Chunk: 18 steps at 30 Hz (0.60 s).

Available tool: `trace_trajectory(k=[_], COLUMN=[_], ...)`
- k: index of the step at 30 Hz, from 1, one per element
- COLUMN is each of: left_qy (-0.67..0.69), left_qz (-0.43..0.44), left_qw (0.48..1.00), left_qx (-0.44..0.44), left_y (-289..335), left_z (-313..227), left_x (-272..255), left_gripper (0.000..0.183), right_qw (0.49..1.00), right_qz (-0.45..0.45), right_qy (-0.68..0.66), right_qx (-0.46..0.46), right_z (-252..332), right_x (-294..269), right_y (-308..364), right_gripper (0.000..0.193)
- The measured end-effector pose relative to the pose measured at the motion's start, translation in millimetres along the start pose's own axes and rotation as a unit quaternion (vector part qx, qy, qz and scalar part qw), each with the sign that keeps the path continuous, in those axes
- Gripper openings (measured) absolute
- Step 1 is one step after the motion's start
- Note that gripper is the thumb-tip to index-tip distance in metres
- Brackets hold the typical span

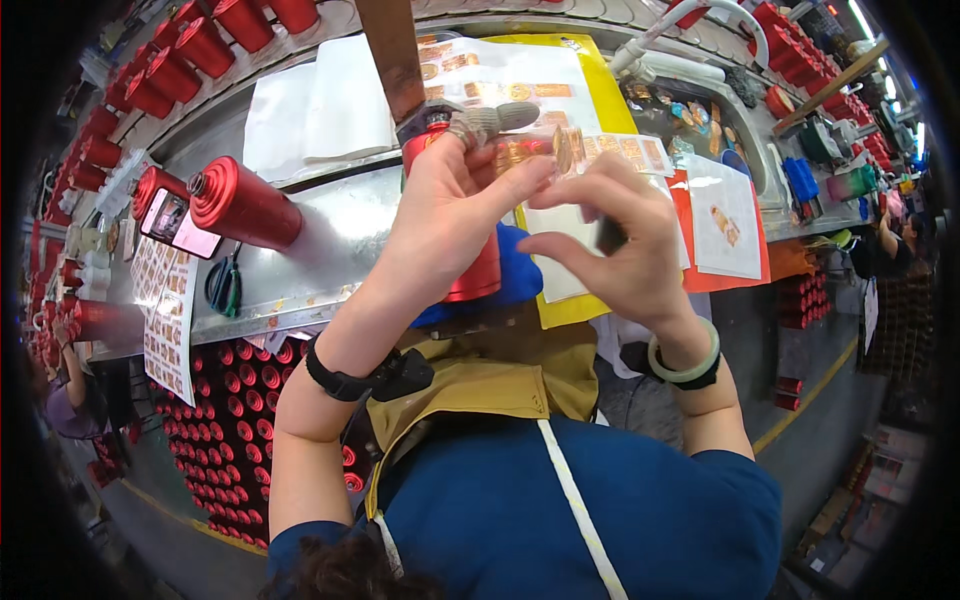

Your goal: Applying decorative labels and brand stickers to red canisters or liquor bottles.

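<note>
Nearest my camera: dark hair (345, 572), then blue shirt (600, 500). Left hand (450, 200): thumb and fingertips bunched close by the clear film with gold print (568, 150); I can't tell if they grip it. Right hand (635, 215): thumb and index wide apart, other fingers curled, palm contents unclear to me. The film sits between the hands, raised presumably to keep it off other surfaces; it's blurred, its strip running roughly left to right.

Red cylinder (478, 272) is under the left hand and wrist. Long axis near to far, metal neck pointing far and slightly left, base near; standing or lying, can't tell. Bar (390, 55) meets the neck, probably steadying it. Blue cloth (527, 268) beside the base, likely padding.

Outward: yellow sheet (556, 312) right, printed papers on it, presumably for easy reach; spare red cylinder (252, 208) left, scissors (224, 284) nearer.
</note>
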<state>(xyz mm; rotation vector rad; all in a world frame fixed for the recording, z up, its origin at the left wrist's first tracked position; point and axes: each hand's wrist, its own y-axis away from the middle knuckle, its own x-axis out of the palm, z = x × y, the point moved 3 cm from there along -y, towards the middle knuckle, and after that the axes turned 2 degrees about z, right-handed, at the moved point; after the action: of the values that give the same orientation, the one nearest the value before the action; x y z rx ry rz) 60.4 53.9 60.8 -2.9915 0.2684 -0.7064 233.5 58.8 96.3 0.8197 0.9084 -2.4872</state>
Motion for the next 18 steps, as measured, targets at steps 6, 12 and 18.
trace_trajectory(k=[6, 12, 18], left_qy=[-0.073, -0.109, -0.145], left_qz=[0.037, 0.039, -0.021], left_qw=[0.996, 0.993, 0.984], left_qx=[-0.024, -0.027, -0.100], left_y=[26.0, 57.5, 95.6], left_z=[-20.4, -35.6, -18.9], left_x=[-14.5, -31.6, -68.9], left_gripper=[0.042, 0.038, 0.032], right_qw=[0.986, 0.890, 0.910], right_qz=[0.043, 0.328, 0.338], right_qy=[-0.152, -0.279, -0.200], right_qx=[0.050, 0.153, 0.132], right_z=[-28.5, -50.3, -25.7], right_x=[-8.6, 21.0, 26.5], right_y=[-10.1, 4.3, 15.2], right_gripper=[0.034, 0.030, 0.016])
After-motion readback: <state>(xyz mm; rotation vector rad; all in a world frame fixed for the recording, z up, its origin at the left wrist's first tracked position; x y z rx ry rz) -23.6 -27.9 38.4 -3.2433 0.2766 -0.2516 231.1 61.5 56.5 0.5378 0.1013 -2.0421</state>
